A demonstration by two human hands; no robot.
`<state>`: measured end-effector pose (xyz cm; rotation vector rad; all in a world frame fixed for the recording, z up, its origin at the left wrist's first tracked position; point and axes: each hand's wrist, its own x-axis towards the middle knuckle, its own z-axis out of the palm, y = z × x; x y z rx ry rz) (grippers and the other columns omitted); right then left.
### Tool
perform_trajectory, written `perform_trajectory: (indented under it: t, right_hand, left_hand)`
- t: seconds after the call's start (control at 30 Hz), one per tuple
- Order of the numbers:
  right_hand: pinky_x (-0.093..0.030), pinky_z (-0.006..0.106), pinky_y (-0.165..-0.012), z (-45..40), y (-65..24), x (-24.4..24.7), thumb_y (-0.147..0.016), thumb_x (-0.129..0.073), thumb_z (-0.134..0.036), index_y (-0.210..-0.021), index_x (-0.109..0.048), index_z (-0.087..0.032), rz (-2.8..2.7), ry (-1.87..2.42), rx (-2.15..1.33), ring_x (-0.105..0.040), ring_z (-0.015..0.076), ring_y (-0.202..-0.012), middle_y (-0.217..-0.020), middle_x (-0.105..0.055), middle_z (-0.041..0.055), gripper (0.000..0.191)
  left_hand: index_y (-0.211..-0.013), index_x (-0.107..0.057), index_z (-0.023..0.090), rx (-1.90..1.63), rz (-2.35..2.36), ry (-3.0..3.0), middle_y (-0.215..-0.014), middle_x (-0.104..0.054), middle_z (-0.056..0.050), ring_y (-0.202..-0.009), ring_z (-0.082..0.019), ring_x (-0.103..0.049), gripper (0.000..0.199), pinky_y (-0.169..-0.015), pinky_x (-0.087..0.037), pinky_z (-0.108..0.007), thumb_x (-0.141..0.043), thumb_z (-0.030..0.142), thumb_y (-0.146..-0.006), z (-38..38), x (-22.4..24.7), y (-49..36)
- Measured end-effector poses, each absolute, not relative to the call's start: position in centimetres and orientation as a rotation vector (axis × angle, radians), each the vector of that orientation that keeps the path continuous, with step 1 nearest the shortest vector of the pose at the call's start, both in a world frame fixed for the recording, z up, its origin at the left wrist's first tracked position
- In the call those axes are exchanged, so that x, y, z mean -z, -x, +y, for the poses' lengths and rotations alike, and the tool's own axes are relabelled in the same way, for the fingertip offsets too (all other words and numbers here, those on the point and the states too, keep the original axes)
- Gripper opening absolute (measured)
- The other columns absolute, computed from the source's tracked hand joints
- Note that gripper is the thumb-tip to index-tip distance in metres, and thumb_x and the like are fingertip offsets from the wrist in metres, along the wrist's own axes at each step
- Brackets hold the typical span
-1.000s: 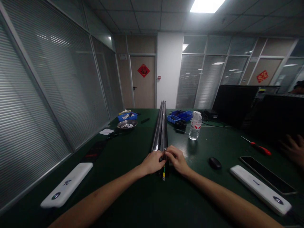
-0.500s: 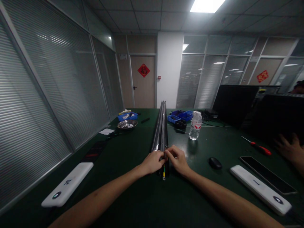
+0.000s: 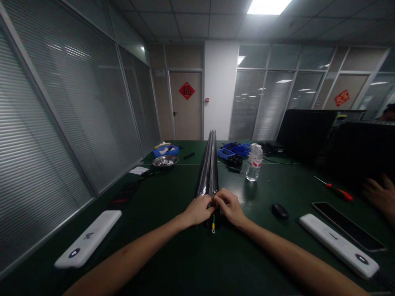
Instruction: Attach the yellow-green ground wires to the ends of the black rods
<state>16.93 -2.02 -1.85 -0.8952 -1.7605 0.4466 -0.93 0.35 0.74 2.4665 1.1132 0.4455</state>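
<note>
Two long, dark, shiny bars point(image 3: 205, 176) lie side by side on the green table, running away from me. At their near end my left hand point(image 3: 200, 209) is closed, its thumb and fingers pinched together. Against it, on the right, my right hand point(image 3: 228, 205) is closed too, fingertips pressed at the same spot. What the fingertips hold is too small and covered to make out. Just below them a short green-and-yellow wire with a ring terminal point(image 3: 213, 228) sticks out toward me.
Left are a white device point(image 3: 89, 238), a metal bowl point(image 3: 166, 161) and a blue tray point(image 3: 166, 151). To the right are a water bottle point(image 3: 254, 163), blue bins point(image 3: 237, 150), a mouse point(image 3: 280, 211), a phone point(image 3: 348, 226), a second white device point(image 3: 339, 246), a red screwdriver point(image 3: 335, 190) and another person's hand point(image 3: 381, 195).
My hands stay at the near end of the bars, with only a slight shift of the right fingertips. The other person's hand at the far right has moved a little to the right.
</note>
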Motion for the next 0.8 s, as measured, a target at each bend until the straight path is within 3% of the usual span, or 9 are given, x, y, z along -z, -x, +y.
perform_trajectory:
  t: [0.2,0.8]
  right_hand:
    - [-0.041,0.025,-0.058,-2.44,-16.74,1.79,-0.096,-0.058,-0.033,-0.075,-0.064,-0.018,-1.715,0.956,-0.379,-0.054,0.0136,-0.061,-0.07,-0.057,0.0004,0.026]
    - [-0.043,0.027,-0.062,-2.1,-16.87,1.8,-0.099,-0.051,-0.035,-0.078,-0.06,-0.019,-1.756,0.876,-0.439,-0.055,0.0164,-0.068,-0.076,-0.057,0.0023,0.027]
  left_hand:
    - [-0.095,-0.068,0.019,-0.429,1.088,-2.462,-0.105,-0.07,-0.006,-0.098,-0.022,-0.065,0.015,-0.082,-0.047,-0.028,-0.055,0.025,-0.088,0.23,-1.18,0.92]
    - [-0.097,-0.067,0.02,-0.483,1.099,-2.483,-0.104,-0.069,-0.006,-0.097,-0.022,-0.065,0.016,-0.082,-0.047,-0.028,-0.056,0.027,-0.089,0.41,-0.47,0.88]
